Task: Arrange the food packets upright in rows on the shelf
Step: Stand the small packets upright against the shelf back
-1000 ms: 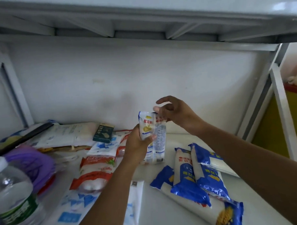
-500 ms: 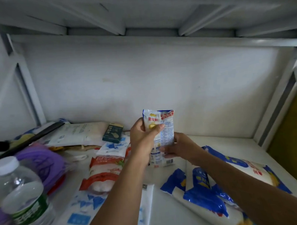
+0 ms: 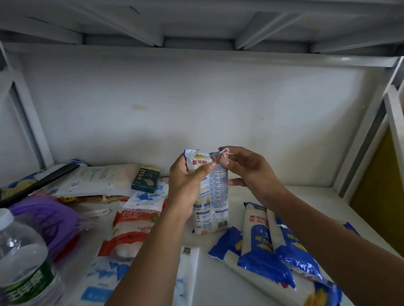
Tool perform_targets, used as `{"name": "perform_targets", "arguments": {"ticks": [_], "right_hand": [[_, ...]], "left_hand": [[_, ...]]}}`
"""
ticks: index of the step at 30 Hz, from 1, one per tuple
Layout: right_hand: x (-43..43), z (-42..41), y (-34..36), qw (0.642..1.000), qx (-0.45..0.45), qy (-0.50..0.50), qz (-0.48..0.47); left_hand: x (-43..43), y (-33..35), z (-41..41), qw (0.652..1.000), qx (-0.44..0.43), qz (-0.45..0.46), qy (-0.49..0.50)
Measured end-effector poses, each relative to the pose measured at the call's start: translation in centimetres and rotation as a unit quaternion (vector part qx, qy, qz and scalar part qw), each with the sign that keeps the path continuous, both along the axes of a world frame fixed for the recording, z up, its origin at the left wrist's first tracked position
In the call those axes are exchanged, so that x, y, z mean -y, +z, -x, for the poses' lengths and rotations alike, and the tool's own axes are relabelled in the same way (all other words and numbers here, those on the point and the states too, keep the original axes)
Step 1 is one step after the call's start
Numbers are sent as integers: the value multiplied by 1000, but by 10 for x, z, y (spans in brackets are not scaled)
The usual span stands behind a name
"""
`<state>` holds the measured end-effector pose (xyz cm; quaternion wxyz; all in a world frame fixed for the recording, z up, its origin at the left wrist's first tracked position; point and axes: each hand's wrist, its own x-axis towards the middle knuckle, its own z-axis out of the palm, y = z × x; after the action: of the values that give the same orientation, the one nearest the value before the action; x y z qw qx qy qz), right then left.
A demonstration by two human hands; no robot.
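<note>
Head view: white shelf, centre.
Noodle packet: upright, base on shelf.
Left hand: clamped around packet's left side.
Right hand: fingertips pinching packet's top edge.

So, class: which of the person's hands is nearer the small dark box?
Left. The left hand grips the upright packet just right of the dark box; the right hand is beyond the packet.

1 water bottle w/ white cap at left. Purple bag behind it. Small dark box lies further back.
</note>
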<state>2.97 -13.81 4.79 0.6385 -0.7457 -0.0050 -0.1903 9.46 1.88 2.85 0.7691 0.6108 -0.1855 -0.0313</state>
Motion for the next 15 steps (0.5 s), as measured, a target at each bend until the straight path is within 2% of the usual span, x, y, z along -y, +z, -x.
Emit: {"name": "perform_targets", "arguments": {"ticks": [7,15], "right_hand": [[-5,-5,3,997,10,-73,10],[-6,-9,3,997,4,-79,-4]], "left_hand": [[-4,4,5,999,8,-31,-30],[-7,4,4,1000,-13,-6,-2]]}}
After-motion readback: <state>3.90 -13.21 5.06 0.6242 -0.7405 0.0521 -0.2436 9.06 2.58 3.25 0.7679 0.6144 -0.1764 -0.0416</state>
